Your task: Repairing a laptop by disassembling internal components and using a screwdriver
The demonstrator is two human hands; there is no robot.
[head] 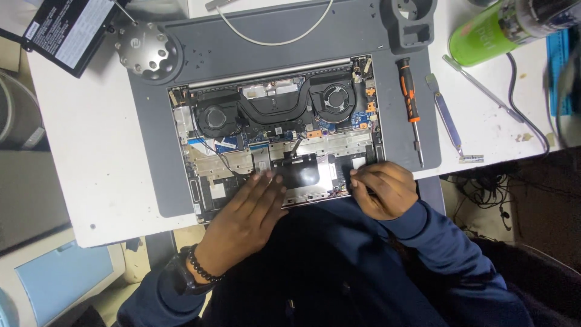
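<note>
An opened laptop [275, 130] lies bottom-up on a grey work mat [151, 151], showing two fans, heat pipes and circuit boards. My left hand [248, 215] rests flat on the near edge of the laptop, fingers spread beside a black rectangular pad [299, 172]. At the laptop's near right corner my right hand [382, 188] is curled, its fingertips pinched on something small that I cannot make out. Both wrists wear dark blue sleeves; a bead bracelet and watch sit on the left wrist.
An orange-and-black screwdriver [410, 100] and a metal pry tool [446, 118] lie right of the laptop. A round silver bit holder [144, 48], a black flat battery pack [69, 30], a green bottle [490, 33] and a white cable [278, 36] lie at the back.
</note>
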